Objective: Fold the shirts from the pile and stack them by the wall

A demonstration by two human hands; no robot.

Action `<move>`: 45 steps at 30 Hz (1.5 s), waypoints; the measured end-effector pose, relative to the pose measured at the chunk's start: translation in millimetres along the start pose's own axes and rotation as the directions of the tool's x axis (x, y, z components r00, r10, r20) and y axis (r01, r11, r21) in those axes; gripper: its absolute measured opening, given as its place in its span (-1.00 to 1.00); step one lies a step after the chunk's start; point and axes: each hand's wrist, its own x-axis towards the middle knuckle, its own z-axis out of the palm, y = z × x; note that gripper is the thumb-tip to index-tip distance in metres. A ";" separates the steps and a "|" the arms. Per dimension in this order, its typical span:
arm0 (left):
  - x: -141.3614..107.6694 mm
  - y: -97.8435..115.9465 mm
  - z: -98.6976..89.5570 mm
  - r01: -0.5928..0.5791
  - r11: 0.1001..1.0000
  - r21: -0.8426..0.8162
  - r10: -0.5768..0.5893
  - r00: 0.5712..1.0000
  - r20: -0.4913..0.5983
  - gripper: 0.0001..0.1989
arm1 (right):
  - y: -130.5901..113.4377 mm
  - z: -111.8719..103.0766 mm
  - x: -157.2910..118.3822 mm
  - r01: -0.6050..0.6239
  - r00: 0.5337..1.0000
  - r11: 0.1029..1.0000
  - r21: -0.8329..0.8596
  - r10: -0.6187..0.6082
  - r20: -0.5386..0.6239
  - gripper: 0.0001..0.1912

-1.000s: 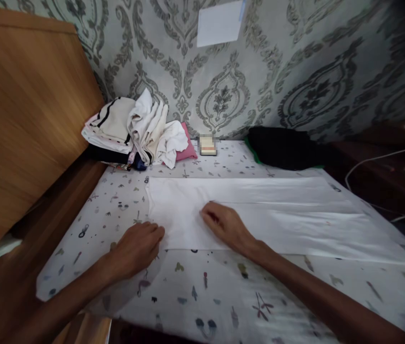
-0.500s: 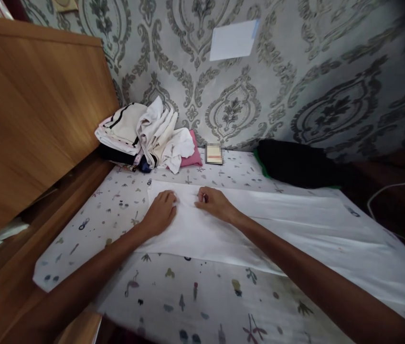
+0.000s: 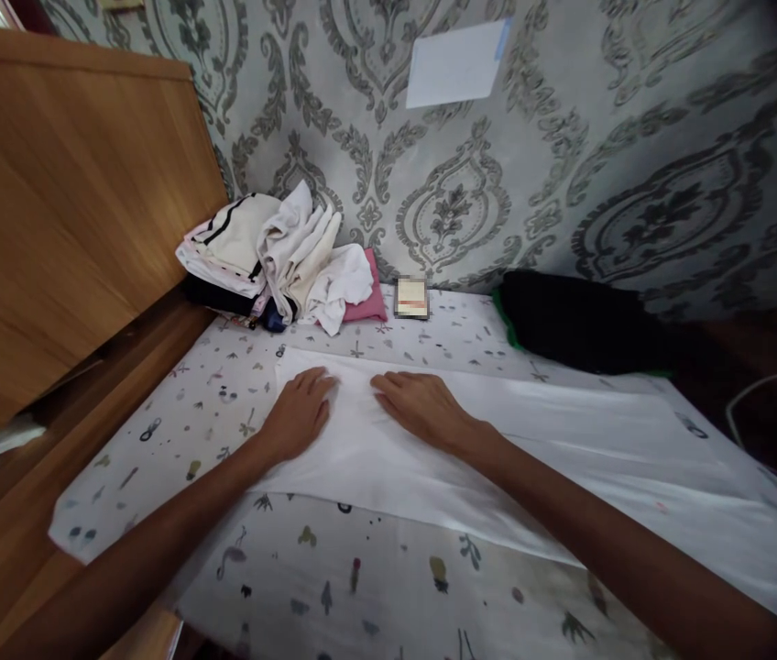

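Observation:
A long white cloth (image 3: 375, 458) lies spread across a patterned sheet (image 3: 333, 568), running from the centre to the right edge. Near the cloth's left end, my left hand (image 3: 298, 412) rests flat on it, palm down. To its right, my right hand (image 3: 422, 403) also lies on the cloth, fingers stretched toward the left. A gap of white fabric separates the two hands, and neither one grips anything.
Behind the cloth are a pile of folded clothes (image 3: 237, 243), a pink cloth (image 3: 373, 298), a small blurred box (image 3: 412, 298) and a black folded garment (image 3: 574, 321). A wooden cabinet (image 3: 72, 202) stands at the left; a white cable (image 3: 736, 403) hangs at the right.
My right hand has gone from a pinched, raised shape to lying flat on the cloth. My left hand has shifted slightly left. The view has moved a little.

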 end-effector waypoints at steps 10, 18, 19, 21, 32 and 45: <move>-1.5 -1.6 6.4 -0.045 0.999 0.023 0.047 0.995 -0.090 -0.66 | -29.8 -1.4 -13.5 0.376 0.858 0.896 -0.238 -0.433 -0.277 -0.80; -1.6 -1.1 6.2 -0.022 1.000 0.012 0.023 0.996 -0.090 -0.67 | -13.5 4.6 -8.8 0.134 0.978 0.965 -0.224 -0.166 -0.127 -0.79; -1.8 -1.3 5.9 -0.018 1.000 0.014 0.019 0.996 -0.087 -0.67 | -11.1 5.6 -7.9 0.068 0.992 0.973 -0.222 -0.090 -0.092 -0.78; -1.9 -1.6 4.6 -0.013 1.000 0.018 0.015 0.997 -0.079 -0.68 | -9.1 7.8 -7.8 0.016 0.997 0.974 -0.226 -0.031 -0.065 -0.75; 2.0 -1.7 1.5 -0.021 0.998 0.057 0.022 1.000 -0.021 -0.58 | -22.8 9.3 -21.1 0.295 0.865 0.925 -0.238 -0.365 -0.345 -0.76; 2.5 -0.9 -3.0 0.043 0.985 0.168 -0.065 0.990 0.123 -0.54 | -9.5 5.9 -11.8 -0.220 0.974 0.975 -0.023 0.218 -0.054 -0.76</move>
